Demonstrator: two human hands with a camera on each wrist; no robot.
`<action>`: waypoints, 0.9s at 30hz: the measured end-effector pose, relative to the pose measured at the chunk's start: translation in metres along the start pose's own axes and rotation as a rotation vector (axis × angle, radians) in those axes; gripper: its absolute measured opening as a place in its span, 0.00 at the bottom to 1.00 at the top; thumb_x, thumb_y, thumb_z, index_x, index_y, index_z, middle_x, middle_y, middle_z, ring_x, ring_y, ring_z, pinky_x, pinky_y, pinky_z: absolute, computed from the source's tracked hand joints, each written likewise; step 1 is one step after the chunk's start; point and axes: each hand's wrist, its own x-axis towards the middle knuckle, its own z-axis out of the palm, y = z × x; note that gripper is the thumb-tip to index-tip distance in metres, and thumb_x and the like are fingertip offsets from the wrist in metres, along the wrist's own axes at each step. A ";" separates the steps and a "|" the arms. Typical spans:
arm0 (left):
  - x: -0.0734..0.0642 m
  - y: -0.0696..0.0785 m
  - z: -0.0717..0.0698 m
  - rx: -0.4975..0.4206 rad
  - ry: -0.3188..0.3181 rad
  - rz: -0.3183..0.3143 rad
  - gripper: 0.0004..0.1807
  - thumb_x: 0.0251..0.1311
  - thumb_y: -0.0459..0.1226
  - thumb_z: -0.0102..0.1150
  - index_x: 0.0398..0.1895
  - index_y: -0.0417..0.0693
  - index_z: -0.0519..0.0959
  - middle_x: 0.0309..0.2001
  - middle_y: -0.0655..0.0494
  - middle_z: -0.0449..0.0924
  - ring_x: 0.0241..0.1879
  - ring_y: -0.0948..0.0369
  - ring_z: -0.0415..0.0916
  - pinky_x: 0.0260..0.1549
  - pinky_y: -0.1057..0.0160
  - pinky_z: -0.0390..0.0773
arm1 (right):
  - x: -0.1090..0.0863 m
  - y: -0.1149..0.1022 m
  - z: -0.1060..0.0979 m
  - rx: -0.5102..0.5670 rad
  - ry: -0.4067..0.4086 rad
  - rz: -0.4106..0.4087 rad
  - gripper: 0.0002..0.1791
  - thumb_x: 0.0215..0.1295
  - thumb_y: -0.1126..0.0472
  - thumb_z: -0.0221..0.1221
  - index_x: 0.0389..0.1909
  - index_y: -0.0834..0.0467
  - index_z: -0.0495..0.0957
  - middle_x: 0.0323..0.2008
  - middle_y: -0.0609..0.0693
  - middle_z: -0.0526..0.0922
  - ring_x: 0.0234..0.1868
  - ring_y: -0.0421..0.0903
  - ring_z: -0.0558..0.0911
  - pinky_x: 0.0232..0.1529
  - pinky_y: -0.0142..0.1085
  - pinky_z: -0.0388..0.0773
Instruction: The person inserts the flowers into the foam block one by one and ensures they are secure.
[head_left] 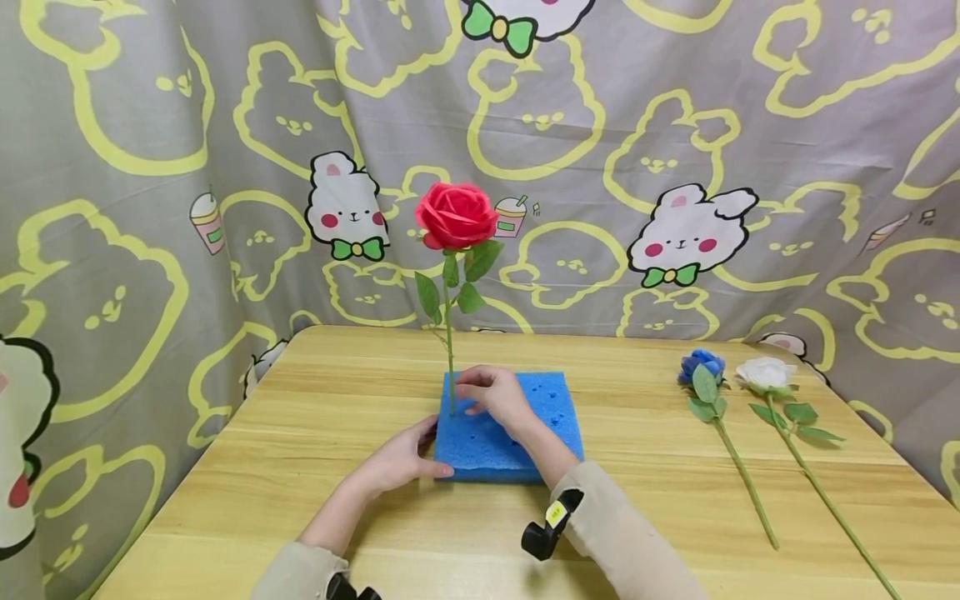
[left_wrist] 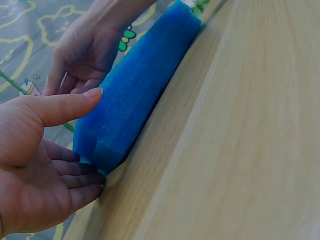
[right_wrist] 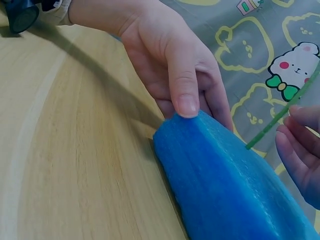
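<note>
A red artificial rose (head_left: 456,217) stands upright with its green stem (right_wrist: 274,122) in a blue foam block (head_left: 495,454), near the block's left edge. My left hand (head_left: 401,458) holds the block's near left corner; its thumb (left_wrist: 70,106) lies on the corner and its fingers spread along the left side. Above the block, my right hand (head_left: 498,398) is bent beside the lower stem. One of its fingertips (right_wrist: 296,108) meets or nearly meets the stem, while thumb and fingers stand apart. Several small holes mark the block's top on the right.
On the wooden table (head_left: 322,392), a blue rose (head_left: 702,367) and a white rose (head_left: 767,373) lie at the right, stems slanting toward the near right. A grey curtain (head_left: 570,100) with cartoon prints hangs behind the table and at both sides.
</note>
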 end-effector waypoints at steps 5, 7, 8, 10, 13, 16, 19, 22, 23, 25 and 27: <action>0.000 0.000 0.000 0.001 0.006 -0.005 0.50 0.49 0.39 0.69 0.68 0.28 0.50 0.66 0.32 0.54 0.66 0.42 0.53 0.62 0.45 0.55 | -0.005 -0.001 -0.012 0.010 0.013 0.005 0.14 0.62 0.65 0.59 0.44 0.72 0.77 0.37 0.59 0.82 0.38 0.49 0.82 0.34 0.41 0.81; 0.001 0.000 0.000 0.001 0.008 -0.008 0.50 0.49 0.39 0.69 0.68 0.28 0.49 0.66 0.32 0.54 0.66 0.42 0.53 0.62 0.46 0.55 | -0.007 0.000 -0.018 0.016 0.023 0.007 0.15 0.61 0.65 0.59 0.45 0.72 0.77 0.37 0.60 0.82 0.38 0.48 0.82 0.34 0.41 0.81; 0.001 0.000 0.001 0.002 0.010 -0.009 0.50 0.48 0.39 0.69 0.68 0.28 0.49 0.67 0.32 0.54 0.66 0.42 0.52 0.63 0.46 0.55 | -0.008 0.000 -0.021 0.018 0.028 0.006 0.16 0.62 0.65 0.59 0.45 0.73 0.76 0.37 0.61 0.82 0.37 0.48 0.83 0.33 0.41 0.81; 0.000 0.001 0.001 0.006 0.014 -0.011 0.50 0.48 0.39 0.69 0.68 0.27 0.49 0.67 0.32 0.54 0.66 0.41 0.52 0.63 0.46 0.54 | -0.011 0.000 -0.027 0.017 0.044 0.010 0.16 0.62 0.64 0.59 0.45 0.72 0.76 0.37 0.61 0.82 0.37 0.48 0.83 0.33 0.40 0.81; 0.000 0.001 0.001 0.017 0.019 -0.013 0.50 0.48 0.39 0.69 0.68 0.27 0.50 0.66 0.31 0.53 0.65 0.41 0.53 0.62 0.46 0.54 | -0.016 0.000 -0.038 0.015 0.063 0.017 0.18 0.63 0.62 0.58 0.47 0.73 0.75 0.36 0.60 0.82 0.37 0.47 0.83 0.34 0.39 0.81; -0.001 0.001 0.001 0.034 0.023 -0.017 0.51 0.49 0.40 0.69 0.68 0.26 0.49 0.66 0.30 0.52 0.65 0.40 0.52 0.62 0.46 0.54 | -0.021 -0.001 -0.049 0.000 0.064 0.020 0.20 0.65 0.60 0.57 0.48 0.74 0.74 0.36 0.57 0.83 0.37 0.46 0.83 0.36 0.39 0.81; -0.001 0.000 0.001 0.044 0.025 -0.023 0.51 0.49 0.40 0.69 0.68 0.25 0.48 0.67 0.30 0.51 0.66 0.40 0.51 0.63 0.46 0.54 | -0.028 -0.001 -0.061 -0.017 0.057 0.020 0.22 0.65 0.58 0.57 0.49 0.74 0.73 0.36 0.57 0.83 0.38 0.46 0.82 0.39 0.39 0.81; -0.002 0.000 0.001 0.048 0.024 -0.026 0.52 0.49 0.40 0.69 0.68 0.26 0.47 0.67 0.31 0.50 0.66 0.40 0.51 0.63 0.46 0.53 | -0.035 -0.002 -0.074 -0.033 0.050 0.017 0.23 0.66 0.58 0.56 0.51 0.75 0.71 0.38 0.58 0.82 0.39 0.46 0.82 0.41 0.40 0.80; -0.001 0.000 0.001 0.047 0.024 -0.026 0.52 0.49 0.40 0.69 0.68 0.26 0.47 0.67 0.31 0.51 0.66 0.40 0.51 0.63 0.46 0.53 | -0.038 -0.002 -0.079 -0.033 0.055 0.018 0.23 0.66 0.59 0.56 0.51 0.75 0.71 0.38 0.58 0.82 0.40 0.46 0.82 0.42 0.40 0.80; -0.001 0.000 0.001 0.045 0.023 -0.024 0.52 0.49 0.40 0.69 0.68 0.25 0.47 0.67 0.31 0.51 0.66 0.40 0.51 0.63 0.46 0.53 | -0.045 -0.003 -0.088 -0.046 0.063 0.018 0.24 0.66 0.59 0.56 0.52 0.75 0.70 0.39 0.59 0.81 0.41 0.48 0.82 0.43 0.41 0.79; 0.000 0.001 0.001 0.046 0.023 -0.023 0.52 0.49 0.40 0.69 0.68 0.25 0.47 0.67 0.30 0.51 0.66 0.40 0.51 0.63 0.46 0.54 | -0.051 -0.003 -0.098 -0.066 0.081 0.020 0.23 0.66 0.59 0.55 0.52 0.76 0.69 0.40 0.61 0.81 0.43 0.51 0.81 0.44 0.41 0.79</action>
